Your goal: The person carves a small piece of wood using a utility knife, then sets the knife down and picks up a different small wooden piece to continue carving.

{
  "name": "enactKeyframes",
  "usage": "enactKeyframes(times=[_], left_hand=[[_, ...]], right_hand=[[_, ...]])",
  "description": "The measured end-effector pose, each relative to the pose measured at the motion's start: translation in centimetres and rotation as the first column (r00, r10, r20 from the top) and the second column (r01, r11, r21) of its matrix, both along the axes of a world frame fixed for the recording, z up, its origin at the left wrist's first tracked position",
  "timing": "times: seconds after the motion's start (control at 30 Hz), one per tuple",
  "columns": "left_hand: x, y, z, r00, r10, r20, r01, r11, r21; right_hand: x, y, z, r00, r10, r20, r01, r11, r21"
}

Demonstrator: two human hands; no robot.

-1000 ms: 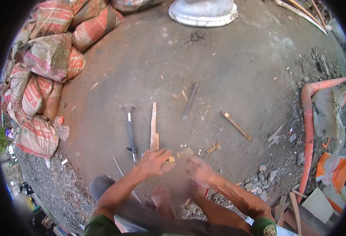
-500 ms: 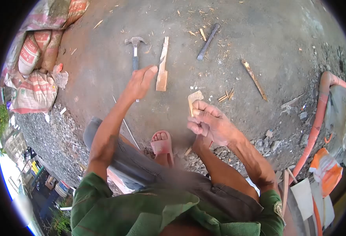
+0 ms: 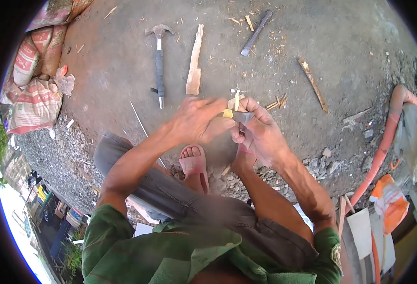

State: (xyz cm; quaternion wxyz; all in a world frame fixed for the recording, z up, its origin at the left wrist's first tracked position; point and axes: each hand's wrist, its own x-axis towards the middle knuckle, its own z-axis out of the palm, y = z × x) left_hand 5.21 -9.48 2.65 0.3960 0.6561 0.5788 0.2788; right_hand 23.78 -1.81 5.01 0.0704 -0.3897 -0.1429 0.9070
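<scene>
My left hand point(image 3: 201, 118), blurred by motion, reaches in from the left, thumb and forefinger closed at a small yellow piece point(image 3: 228, 113). Facing it, my right hand point(image 3: 263, 135) is closed with a small pale, flat piece point(image 3: 237, 101) at its fingertips; what kind of thing this is I cannot tell. The fingertips of both hands are close together. Beyond them on the ground lie a claw hammer point(image 3: 159, 66) with a dark wrapped grip and a notched piece of wood point(image 3: 194, 66).
A chisel point(image 3: 256, 33) and a narrow wood strip point(image 3: 313, 85) lie farther off among wood shavings. Printed sacks point(image 3: 37, 104) are piled at left. Gravel point(image 3: 61, 161) borders the ground near my feet. A pink pipe point(image 3: 383, 137) bends along the right side.
My left hand has moved right, from beside the hammer handle to my right hand's fingertips. The view has shifted slightly, so the ground items appear higher.
</scene>
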Motion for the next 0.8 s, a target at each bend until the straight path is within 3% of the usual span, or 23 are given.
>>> enactKeyframes(times=[0.17, 0.27, 0.4, 0.5, 0.57, 0.6, 0.7, 0.8], left_hand=[[-0.2, 0.3, -0.1, 1.0, -0.029, -0.009, 0.029, 1.0, 0.004], [-0.3, 0.3, 0.0, 0.999, -0.033, -0.016, 0.032, 0.999, -0.033], [-2.0, 1.2, -0.8, 0.997, 0.05, -0.063, -0.056, 0.994, -0.09], [-2.0, 0.8, 0.0, 0.954, 0.259, 0.15, -0.244, 0.964, -0.108], [-2.2, 1.6, 0.5, 0.801, 0.378, 0.465, -0.189, 0.896, -0.403], [-2.3, 1.7, 1.0, 0.673, 0.466, 0.574, -0.119, 0.835, -0.538], [-1.2, 2.5, 2.4, 0.792, 0.378, 0.48, -0.095, 0.852, -0.514], [-1.2, 2.1, 1.8, 0.734, 0.424, 0.531, -0.032, 0.803, -0.596]], right_hand=[[0.1, -1.2, -0.4, 0.998, -0.067, 0.014, 0.067, 0.997, -0.028], [-0.2, -1.3, 0.6, 0.993, -0.018, 0.117, 0.018, 1.0, 0.001], [-0.1, -2.2, 0.7, 0.997, -0.005, -0.074, 0.007, 1.0, 0.03], [-0.3, -2.3, 0.8, 0.997, -0.011, -0.074, 0.014, 0.999, 0.043], [-0.2, -1.2, 1.3, 0.999, -0.038, 0.01, 0.039, 0.999, -0.031], [0.0, -1.1, 1.1, 0.998, -0.04, -0.048, 0.037, 0.997, -0.067], [0.0, -1.2, 0.5, 0.983, -0.056, -0.175, 0.024, 0.984, -0.177], [-0.1, -1.0, 0.5, 0.982, -0.04, -0.182, -0.003, 0.974, -0.228]])
